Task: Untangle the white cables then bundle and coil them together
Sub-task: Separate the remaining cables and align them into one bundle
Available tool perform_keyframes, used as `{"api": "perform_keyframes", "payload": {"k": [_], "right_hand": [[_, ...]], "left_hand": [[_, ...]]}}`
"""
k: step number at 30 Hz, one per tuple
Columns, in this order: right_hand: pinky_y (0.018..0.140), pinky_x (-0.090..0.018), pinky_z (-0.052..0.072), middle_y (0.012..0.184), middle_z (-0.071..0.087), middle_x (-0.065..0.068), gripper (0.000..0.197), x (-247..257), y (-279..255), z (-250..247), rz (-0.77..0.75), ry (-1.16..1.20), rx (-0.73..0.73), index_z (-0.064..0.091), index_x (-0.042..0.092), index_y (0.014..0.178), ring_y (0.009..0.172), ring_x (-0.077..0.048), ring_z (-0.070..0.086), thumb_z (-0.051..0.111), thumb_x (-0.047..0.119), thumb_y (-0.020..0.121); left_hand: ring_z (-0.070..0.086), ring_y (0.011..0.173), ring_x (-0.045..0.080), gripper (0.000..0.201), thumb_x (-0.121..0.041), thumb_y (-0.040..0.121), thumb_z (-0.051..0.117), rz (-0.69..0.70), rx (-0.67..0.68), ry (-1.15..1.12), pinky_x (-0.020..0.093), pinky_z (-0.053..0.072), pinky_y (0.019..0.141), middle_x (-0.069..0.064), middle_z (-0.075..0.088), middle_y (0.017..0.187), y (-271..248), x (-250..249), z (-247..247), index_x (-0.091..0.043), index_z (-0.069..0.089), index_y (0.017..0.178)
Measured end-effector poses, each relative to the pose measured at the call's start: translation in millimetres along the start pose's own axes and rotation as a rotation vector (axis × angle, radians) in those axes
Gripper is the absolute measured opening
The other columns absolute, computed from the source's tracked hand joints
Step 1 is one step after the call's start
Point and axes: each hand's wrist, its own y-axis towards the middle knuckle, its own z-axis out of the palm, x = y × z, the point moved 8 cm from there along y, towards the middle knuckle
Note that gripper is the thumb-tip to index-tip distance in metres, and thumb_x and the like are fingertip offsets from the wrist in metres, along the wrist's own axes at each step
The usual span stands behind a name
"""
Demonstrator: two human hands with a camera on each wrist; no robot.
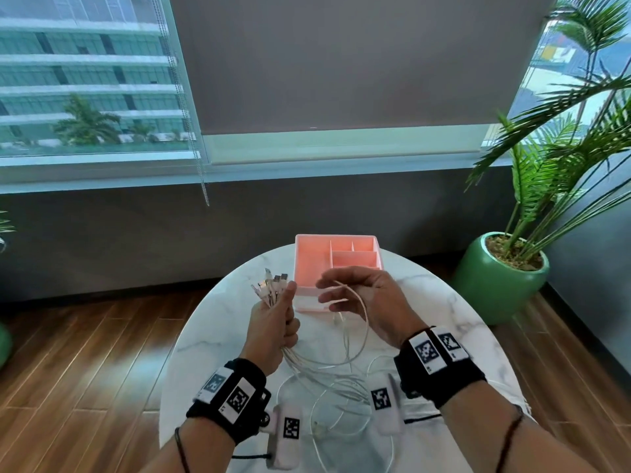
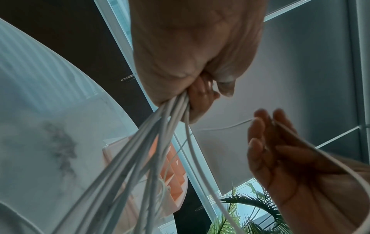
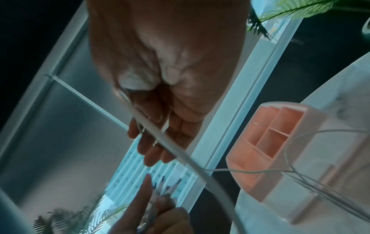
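My left hand is fisted around a bundle of white cables, held upright over the table. Their connector ends stick out above the thumb. Below the fist the cable strands fan down and lie in loose loops on the tabletop. My right hand hovers to the right at the same height, fingers stretched toward the left hand. Its thumb pinches one white cable against the fingers. That single cable arcs down from the hand to the bundle.
A pink divided organizer stands on the round white marble table, just behind both hands. A palm in a green pot stands on the floor to the right. A window and dark wall lie beyond the table.
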Motion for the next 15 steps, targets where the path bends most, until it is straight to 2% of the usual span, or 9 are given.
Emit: {"api": "perform_keyframes", "payload": {"k": [3, 5, 7, 8, 9, 11, 13, 15], "right_hand": [[0.088, -0.048, 0.054, 0.108, 0.072, -0.022, 0.036, 5.9, -8.1, 18.0, -0.005, -0.011, 0.109, 0.07, -0.005, 0.108, 0.095, -0.037, 0.069, 0.037, -0.007, 0.094], [0.087, -0.047, 0.054, 0.104, 0.074, -0.019, 0.029, -2.2, -12.9, 27.8, 0.001, -0.131, 0.189, 0.072, -0.005, 0.104, 0.093, -0.035, 0.07, 0.044, -0.005, 0.095], [0.082, -0.039, 0.056, 0.099, 0.076, -0.015, 0.025, -20.9, -16.9, 35.6, 0.06, -0.277, 0.278, 0.073, -0.004, 0.1, 0.091, -0.032, 0.072, 0.049, -0.005, 0.093], [0.08, -0.036, 0.055, 0.097, 0.076, -0.014, 0.025, -31.4, -17.5, 36.6, 0.096, -0.327, 0.298, 0.073, -0.004, 0.096, 0.089, -0.03, 0.073, 0.049, -0.006, 0.091], [0.079, -0.036, 0.053, 0.096, 0.077, -0.014, 0.025, -41.3, -15.9, 33.1, 0.132, -0.352, 0.277, 0.073, -0.003, 0.093, 0.088, -0.03, 0.073, 0.048, -0.008, 0.089], [0.077, -0.041, 0.051, 0.095, 0.075, -0.02, 0.023, -56.7, -7.1, 13.7, 0.192, -0.306, 0.11, 0.066, 0.001, 0.09, 0.084, -0.036, 0.072, 0.045, -0.01, 0.09], [0.072, -0.043, 0.052, 0.098, 0.071, -0.023, 0.016, -62.1, 1.6, -9.4, 0.189, -0.276, -0.077, 0.057, 0.006, 0.099, 0.078, -0.037, 0.071, 0.046, -0.005, 0.094], [0.067, -0.035, 0.055, 0.101, 0.064, -0.016, 0.021, -66.5, 9.6, -18.6, 0.158, -0.411, -0.091, 0.053, 0.015, 0.114, 0.07, -0.026, 0.069, 0.056, 0.006, 0.095]], "left_hand": [[0.019, 0.044, 0.009, 0.044, -0.054, 0.088, 0.066, -0.074, 0.009, 0.044, 0.019, 0.014, 0.04, -0.003, 0.027, 0.057, 1.5, 1.6, -0.3, -0.012, 0.055, 0.08], [0.024, 0.044, 0.008, 0.045, -0.055, 0.088, 0.065, -0.097, 0.063, 0.064, 0.018, 0.016, 0.037, -0.001, 0.041, 0.058, 2.8, 1.5, 1.4, -0.011, 0.06, 0.08], [0.031, 0.042, 0.008, 0.034, -0.04, 0.09, 0.069, -0.086, 0.113, 0.071, 0.017, 0.021, 0.034, 0.005, 0.058, 0.068, 2.2, -2.1, 4.7, -0.008, 0.062, 0.084], [0.032, 0.04, 0.007, 0.026, -0.03, 0.091, 0.069, -0.075, 0.127, 0.076, 0.017, 0.022, 0.033, 0.008, 0.06, 0.073, 1.6, -3.9, 5.8, -0.005, 0.062, 0.086], [0.031, 0.04, 0.007, 0.019, -0.021, 0.092, 0.068, -0.067, 0.136, 0.083, 0.017, 0.022, 0.033, 0.01, 0.06, 0.075, 0.8, -4.8, 7.2, -0.003, 0.062, 0.087], [0.03, 0.04, 0.007, 0.013, -0.014, 0.094, 0.066, -0.075, 0.15, 0.086, 0.017, 0.022, 0.033, 0.009, 0.058, 0.071, -1.7, -4.0, 9.1, -0.001, 0.064, 0.089], [0.035, 0.044, 0.009, 0.015, -0.015, 0.094, 0.066, -0.087, 0.167, 0.074, 0.016, 0.021, 0.034, 0.006, 0.055, 0.064, -5.0, -3.9, 12.6, -0.001, 0.068, 0.09], [0.038, 0.044, 0.008, 0.017, -0.017, 0.094, 0.065, -0.08, 0.187, 0.059, 0.015, 0.021, 0.033, 0.003, 0.05, 0.059, -8.2, -7.0, 15.7, 0.0, 0.068, 0.092]]}}
